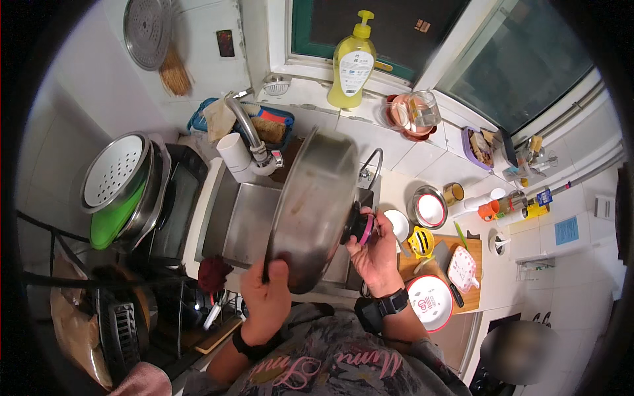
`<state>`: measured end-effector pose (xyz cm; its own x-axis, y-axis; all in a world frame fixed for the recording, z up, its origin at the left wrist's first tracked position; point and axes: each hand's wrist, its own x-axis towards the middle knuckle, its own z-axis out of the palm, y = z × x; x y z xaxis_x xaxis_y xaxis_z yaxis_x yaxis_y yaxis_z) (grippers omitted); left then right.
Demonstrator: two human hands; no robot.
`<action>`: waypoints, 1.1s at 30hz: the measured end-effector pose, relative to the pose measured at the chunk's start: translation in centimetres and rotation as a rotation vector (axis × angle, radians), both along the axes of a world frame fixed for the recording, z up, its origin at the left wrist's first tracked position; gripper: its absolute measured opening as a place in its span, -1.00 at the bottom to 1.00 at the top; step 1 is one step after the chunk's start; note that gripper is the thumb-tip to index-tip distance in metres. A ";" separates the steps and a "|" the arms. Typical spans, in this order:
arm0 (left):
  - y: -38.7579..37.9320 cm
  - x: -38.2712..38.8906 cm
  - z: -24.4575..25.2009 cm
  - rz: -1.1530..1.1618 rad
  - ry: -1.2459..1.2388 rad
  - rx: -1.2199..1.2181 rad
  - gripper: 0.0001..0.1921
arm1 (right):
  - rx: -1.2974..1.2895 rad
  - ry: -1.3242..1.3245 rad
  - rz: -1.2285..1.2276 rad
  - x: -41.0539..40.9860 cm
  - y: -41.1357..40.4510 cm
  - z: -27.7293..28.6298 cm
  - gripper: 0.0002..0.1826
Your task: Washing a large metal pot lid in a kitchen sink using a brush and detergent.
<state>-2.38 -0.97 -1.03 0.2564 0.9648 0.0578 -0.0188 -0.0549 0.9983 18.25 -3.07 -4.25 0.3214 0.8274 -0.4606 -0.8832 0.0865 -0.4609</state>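
A large domed pan lid (312, 208), grey with a metallic sheen, is tilted on its side above the stainless steel sink (250, 213). My left hand (267, 297) grips its lower rim, thumb on the near face. On the lid's right side, the fingers of my right hand (379, 260) close around a black knob with a pink ring (365, 230). Behind the lid, part of the sink is hidden. A curved metal faucet (242, 121) with a white cylindrical attachment (234, 153) rises at the sink's back left.
At right, a wooden cutting board (473, 297) bears a black-handled knife (455, 294), a yellow striped dish (422, 242) and a red-rimmed bowl (430, 302). A yellow pump bottle (350, 74) stands on the windowsill. Stacked colanders and basins (116, 173) are at left, above a black rack (59, 282).
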 end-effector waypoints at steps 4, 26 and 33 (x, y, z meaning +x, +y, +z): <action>1.7 -0.2 3.0 0.123 0.115 0.251 -0.63 | -0.097 -0.591 -0.065 -0.2 -0.1 2.0 -0.60; 0.7 -1.2 5.7 0.308 0.090 0.344 -0.60 | -0.182 -1.186 -0.022 -0.1 -3.1 5.4 -0.67; 0.2 -1.4 5.5 0.317 0.063 0.385 -0.64 | -0.167 -1.269 0.031 -0.2 -3.4 5.5 -0.75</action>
<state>-3.81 -0.74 4.47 -0.0316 0.9075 0.4188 0.1181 -0.4126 0.9032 18.06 -6.44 1.29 0.5916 0.8044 0.0543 0.1808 -0.0668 -0.9812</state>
